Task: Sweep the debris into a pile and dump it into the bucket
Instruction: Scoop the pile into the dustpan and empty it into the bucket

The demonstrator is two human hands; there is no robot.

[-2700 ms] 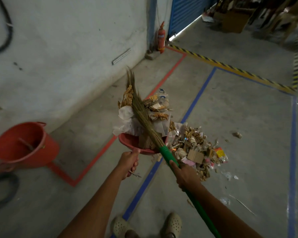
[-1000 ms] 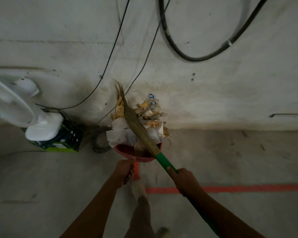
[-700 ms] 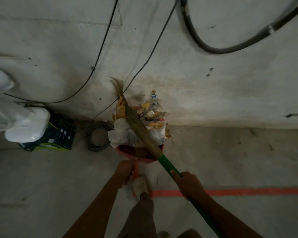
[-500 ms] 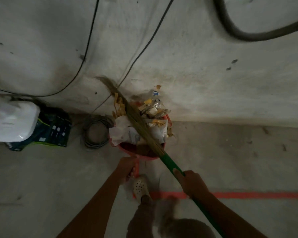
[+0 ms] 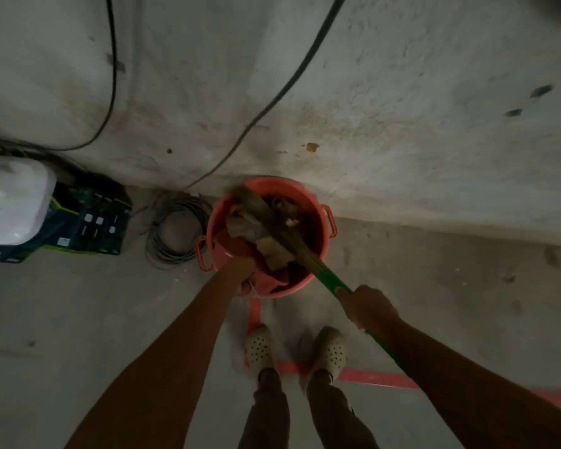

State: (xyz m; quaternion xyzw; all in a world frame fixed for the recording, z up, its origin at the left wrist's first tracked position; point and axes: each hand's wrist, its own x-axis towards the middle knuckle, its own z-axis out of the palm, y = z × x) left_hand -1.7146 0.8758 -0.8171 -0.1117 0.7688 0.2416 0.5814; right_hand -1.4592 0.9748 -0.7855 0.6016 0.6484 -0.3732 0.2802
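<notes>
You were at the dump itself. The bucket (image 5: 274,180) stood on the floor (image 5: 78,303) against the wall (image 5: 402,124), just ahead of your feet (image 5: 261,348), and the dustpan (image 5: 237,246) was tipped down inside it over the near rim. Your left hand (image 5: 242,272) gripped the dustpan by its handle at that rim, though the fingers were mostly hidden. Your right hand (image 5: 366,307) was wrapped round the green shaft of the broom (image 5: 292,241), whose bristles lay across the bucket's mouth on top of the debris (image 5: 274,252). The paper and scraps looked partly in the bucket and partly on the pan; blur made it hard to tell where one ended. The next move, I judge, called for tilting the pan steeper and raking down with the bristles until it ran clean — then lifting both straight out, so nothing caught the rim and spilled by the coiled cable (image 5: 172,233) just beside the bucket.
</notes>
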